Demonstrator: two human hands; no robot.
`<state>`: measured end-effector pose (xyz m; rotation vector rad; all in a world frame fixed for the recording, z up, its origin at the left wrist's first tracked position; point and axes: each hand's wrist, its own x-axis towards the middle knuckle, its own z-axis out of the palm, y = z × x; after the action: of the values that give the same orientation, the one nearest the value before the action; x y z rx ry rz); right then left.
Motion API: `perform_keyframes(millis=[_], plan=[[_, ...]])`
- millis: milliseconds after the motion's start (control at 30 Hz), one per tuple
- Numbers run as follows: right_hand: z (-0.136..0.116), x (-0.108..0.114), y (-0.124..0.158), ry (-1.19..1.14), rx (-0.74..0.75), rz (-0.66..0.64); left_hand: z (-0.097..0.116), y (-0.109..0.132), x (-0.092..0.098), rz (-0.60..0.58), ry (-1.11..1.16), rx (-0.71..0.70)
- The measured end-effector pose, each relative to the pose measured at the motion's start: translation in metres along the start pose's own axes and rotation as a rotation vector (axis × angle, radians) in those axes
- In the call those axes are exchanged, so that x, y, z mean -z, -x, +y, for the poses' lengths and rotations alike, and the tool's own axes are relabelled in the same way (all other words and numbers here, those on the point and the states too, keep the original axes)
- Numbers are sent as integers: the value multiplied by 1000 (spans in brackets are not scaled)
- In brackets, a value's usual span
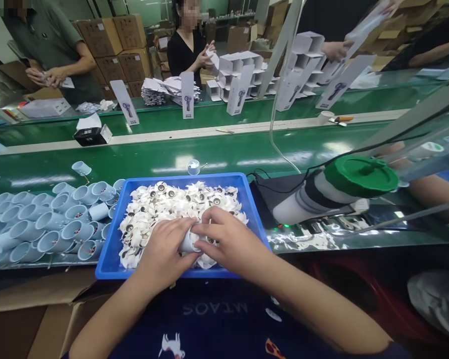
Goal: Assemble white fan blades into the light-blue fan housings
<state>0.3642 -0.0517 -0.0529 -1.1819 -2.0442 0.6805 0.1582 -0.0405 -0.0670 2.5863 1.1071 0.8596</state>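
A pale blue plastic cup (189,242) lies on its side between both hands, above the near part of the blue tray and toward its front wall. The fingers (213,219) of the left hand (162,254) and the right hand (232,244) are curled around it from either end, gripping it firmly, with much of the cup hidden behind them. The right fingertips reach down to the pile.

The tray (183,178) is heaped with white ragged-edged parts (172,209), each with a round grey and dark centre. They lie loose and overlapping, filling most of the tray.

The tray sits near the front edge of a green conveyor belt (172,159). Just beside its left wall, a crowd of matching cups (48,224) lies on their sides, reaching toward the belt's left edge. One more cup (81,168) stands apart behind them, and a small round cup (193,167) sits behind the tray.

To the right of the tray, a grey and white cylinder (307,199) with a green lid (361,175) lies on a black pad (269,194). A cardboard box (41,314) sits below the belt's front left corner.

Across the belt, white cartons (239,70) and upright cards printed with a hair dryer (187,94) stand along the far side, while co-workers' hands (204,56) handle white pieces.
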Motion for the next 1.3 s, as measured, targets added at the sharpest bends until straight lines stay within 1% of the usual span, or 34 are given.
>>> perform_keyframes(millis=[33, 67, 133, 267, 433, 500, 567, 667, 733, 800, 833, 867, 900, 967, 1033, 1100, 1133, 1200, 1300], plan=[[-2, 0, -2, 77, 11, -19, -1, 1, -2, 33, -24, -11], [-3, -1, -3, 104, 10, -37, -1, 2, -4, 65, -43, -14], [-2, -2, -6, 72, 1, -53, -3, 4, -6, 104, -67, -11], [2, -2, -8, -80, 2, -45, 1, 7, -3, 106, -56, -36], [-3, -4, -10, -48, -37, -13, 10, 5, -3, 185, -76, 0], [-4, -1, -8, -30, -45, -3, 8, 4, -4, 172, -62, 12], [-4, 4, -4, -44, -35, 37, 4, 3, -4, 141, -17, 34], [-3, 8, 4, -70, 51, 119, -4, 2, 0, 104, 14, 74], [-2, 8, 8, -4, 122, 117, -8, 0, 4, 81, 7, 38], [-1, 10, 12, 97, 171, 114, -13, -6, 12, 44, -7, -34], [1, 14, 16, 134, 186, 140, -16, -11, 16, 31, -24, -54], [3, 20, 21, 157, 202, 193, -21, -19, 21, 12, -49, -52], [7, 26, 28, 168, 219, 263, -27, -29, 26, -16, -78, -20], [15, 40, 47, 188, 238, 409, -43, -57, 34, -90, -149, 136], [25, 50, 67, 229, 212, 516, -65, -93, 36, -145, -217, 326], [33, 50, 83, 260, 173, 585, -88, -130, 33, -129, -273, 426], [36, 47, 89, 263, 161, 600, -99, -146, 30, -131, -290, 459], [38, 38, 96, 236, 169, 596, -119, -170, 23, -188, -312, 521], [40, 30, 103, 209, 231, 524, -138, -185, 12, -366, -309, 559]])
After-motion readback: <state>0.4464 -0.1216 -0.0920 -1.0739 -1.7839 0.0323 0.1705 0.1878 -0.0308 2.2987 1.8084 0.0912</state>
